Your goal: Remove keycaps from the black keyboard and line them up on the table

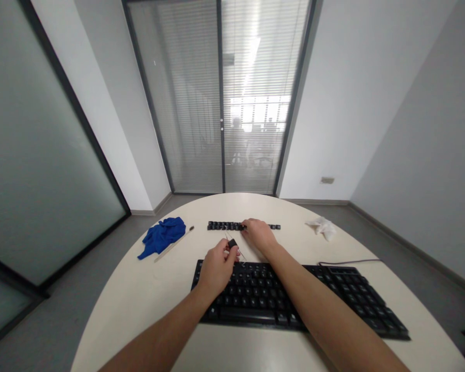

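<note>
While my left hand [216,264] pinches a small black piece [232,243] near the keyboard's [251,290] far edge, my right hand [260,235] needs a gentle touch at the keycap row [219,226] beyond the keyboard; whether its fingers pinch anything, I can't tell.

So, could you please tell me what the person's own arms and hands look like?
The left forearm and right forearm are bare, with no sleeves in view. The left hand and right hand are ungloved. No watch or bracelet shows; some fingers are hidden, so rings are hard to rule out.
</note>
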Demonstrator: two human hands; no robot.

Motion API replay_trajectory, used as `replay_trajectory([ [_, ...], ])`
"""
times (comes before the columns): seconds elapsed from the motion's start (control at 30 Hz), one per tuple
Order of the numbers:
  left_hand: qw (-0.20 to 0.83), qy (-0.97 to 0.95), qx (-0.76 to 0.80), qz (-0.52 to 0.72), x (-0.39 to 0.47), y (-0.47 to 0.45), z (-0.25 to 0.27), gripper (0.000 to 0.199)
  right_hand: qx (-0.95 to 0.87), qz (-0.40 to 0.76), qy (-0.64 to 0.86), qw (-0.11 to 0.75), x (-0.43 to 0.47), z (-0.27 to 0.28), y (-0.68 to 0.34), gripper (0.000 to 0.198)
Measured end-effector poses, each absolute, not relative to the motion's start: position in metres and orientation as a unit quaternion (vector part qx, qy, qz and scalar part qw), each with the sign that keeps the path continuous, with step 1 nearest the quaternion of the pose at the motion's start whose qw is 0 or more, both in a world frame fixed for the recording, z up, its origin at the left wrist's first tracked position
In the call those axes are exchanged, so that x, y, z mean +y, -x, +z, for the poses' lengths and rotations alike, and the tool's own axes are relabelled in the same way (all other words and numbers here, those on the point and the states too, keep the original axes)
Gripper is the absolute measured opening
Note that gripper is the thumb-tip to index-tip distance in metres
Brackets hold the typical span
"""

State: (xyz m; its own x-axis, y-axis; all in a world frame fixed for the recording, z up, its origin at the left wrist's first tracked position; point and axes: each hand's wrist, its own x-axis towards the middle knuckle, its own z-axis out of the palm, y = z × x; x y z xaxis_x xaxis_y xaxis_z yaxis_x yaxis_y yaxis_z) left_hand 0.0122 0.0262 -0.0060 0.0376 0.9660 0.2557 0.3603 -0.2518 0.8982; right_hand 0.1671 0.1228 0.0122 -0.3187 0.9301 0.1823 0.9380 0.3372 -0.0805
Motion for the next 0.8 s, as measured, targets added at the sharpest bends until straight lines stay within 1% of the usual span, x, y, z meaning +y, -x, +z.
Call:
replay_trajectory([
  [0.2,0.365,-0.683,0.453,0.442,0.020,-0.014,-0.001,0.020,-0.812,-0.021,0.578,0.074,0.105,0.026,-0.174,0.027],
  [0.33,0.391,-0.696,0.421,0.429,0.016,-0.016,0.004,0.020,-0.791,-0.024,0.609,0.058,0.073,0.035,-0.191,0.027],
  [0.4,0.397,-0.697,0.417,0.428,0.015,-0.017,0.005,0.020,-0.786,-0.001,0.615,0.064,0.056,0.037,-0.202,0.028],
  [0.47,0.391,-0.702,0.419,0.422,0.015,-0.017,0.005,0.020,-0.791,0.039,0.604,0.086,0.041,0.036,-0.212,0.027],
  [0.57,0.359,-0.724,0.435,0.397,0.013,-0.017,0.007,0.020,-0.827,0.089,0.537,0.138,0.027,0.026,-0.223,0.023],
  [0.7,0.289,-0.755,0.467,0.358,0.010,-0.018,0.011,0.021,-0.833,0.096,0.497,0.221,0.022,0.007,-0.227,0.019],
  [0.8,0.253,-0.770,0.472,0.346,0.010,-0.020,0.013,0.023,-0.829,0.101,0.496,0.237,0.023,0.000,-0.227,0.017],
])
